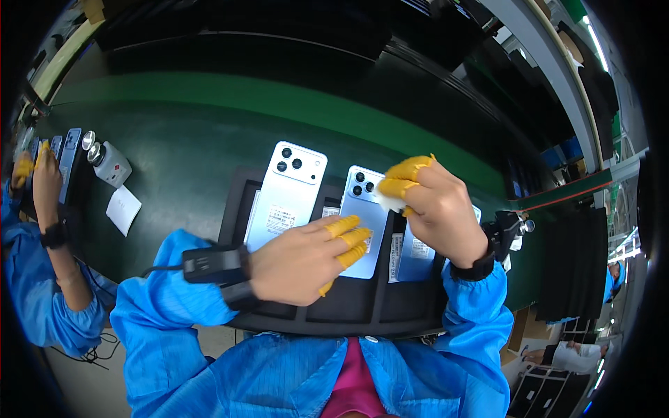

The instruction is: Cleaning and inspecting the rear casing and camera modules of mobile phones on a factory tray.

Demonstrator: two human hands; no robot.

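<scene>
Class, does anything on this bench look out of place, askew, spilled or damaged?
The left phone looks askew: it lies aslant, its camera end seemingly reaching past the far edge of the tray. Its lower end is hidden by the left hand, so how it rests is unclear. No spill or damage shows.

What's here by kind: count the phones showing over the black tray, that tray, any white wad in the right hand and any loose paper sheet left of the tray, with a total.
Phones: 3 (left, middle, right)
Black tray: 1
White wad: 1
Paper sheet: 1
Total: 6
</scene>
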